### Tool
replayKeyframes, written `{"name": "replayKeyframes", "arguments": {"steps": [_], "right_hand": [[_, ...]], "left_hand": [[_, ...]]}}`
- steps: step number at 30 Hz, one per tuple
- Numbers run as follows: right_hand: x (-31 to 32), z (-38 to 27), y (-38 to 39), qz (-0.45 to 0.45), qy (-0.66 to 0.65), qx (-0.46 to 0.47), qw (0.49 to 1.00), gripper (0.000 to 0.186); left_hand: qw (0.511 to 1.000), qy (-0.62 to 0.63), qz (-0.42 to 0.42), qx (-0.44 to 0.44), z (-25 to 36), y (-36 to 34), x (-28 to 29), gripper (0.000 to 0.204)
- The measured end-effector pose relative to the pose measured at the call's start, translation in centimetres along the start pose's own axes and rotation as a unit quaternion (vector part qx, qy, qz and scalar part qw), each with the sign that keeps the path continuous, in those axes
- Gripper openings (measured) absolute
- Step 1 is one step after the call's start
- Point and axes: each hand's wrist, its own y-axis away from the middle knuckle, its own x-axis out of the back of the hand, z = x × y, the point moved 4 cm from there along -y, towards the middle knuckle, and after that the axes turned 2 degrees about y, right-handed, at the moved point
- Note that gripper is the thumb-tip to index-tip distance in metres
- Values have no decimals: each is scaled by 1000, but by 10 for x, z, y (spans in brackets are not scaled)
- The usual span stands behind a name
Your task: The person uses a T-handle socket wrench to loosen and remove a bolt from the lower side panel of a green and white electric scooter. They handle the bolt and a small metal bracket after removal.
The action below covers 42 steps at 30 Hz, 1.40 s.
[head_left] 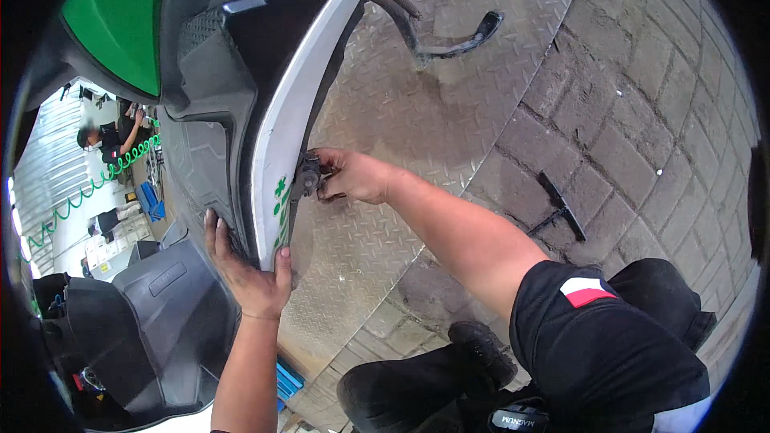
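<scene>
In the head view, a person's two bare hands work well apart along the side of a scooter, whose green panel (120, 16) is at the upper left; the left hand (258, 285) is spread over the near end of a long curved white trim strip (277, 132), its fingers on the dark footboard (200, 156) and its thumb against the strip's outer face, where green markings show; the right hand (365, 179) closes thumb and fingers around a small dark fitting (306, 175), which sits at the strip's lower edge, just ahead of the left hand.

Below the scooter lies a metal plate (449, 112) with a raised tread pattern; a curved dark lever (461, 52) reaches out over it near the top; to the right are grey paving blocks (690, 112), with a black T-shaped tool (568, 212) lying on them near the right forearm; the person's dark-clothed legs (409, 389) are at the lower edge; at far left, another person (111, 142) in dark clothing stands beyond a green coiled hose (88, 188).
</scene>
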Motion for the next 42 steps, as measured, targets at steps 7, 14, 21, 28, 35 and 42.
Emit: {"name": "replayKeyframes", "arguments": {"steps": [7, 14, 21, 28, 35, 42], "right_hand": [[-10, -16, 7, 40, 194, 95, 976, 57], [-10, 3, -3, 90, 80, 100, 988, 51], [-9, -16, 1, 58, 137, 69, 987, 49], [-12, -1, 0, 137, 172, 151, 964, 56], [-9, 10, 10, 91, 31, 132, 987, 55], [6, 0, -1, 45, 147, 150, 977, 53]], "left_hand": [[1000, -1, 16, -5, -1, 2, 0, 87], [1000, -3, 12, 4, 1, 0, -1, 87], [1000, -1, 21, -1, -1, 2, 0, 85], [1000, -6, 12, -4, 1, -1, -1, 85], [1000, -9, 6, 0, -3, 3, 0, 84], [1000, 19, 12, -10, -2, 0, 0, 85]]}}
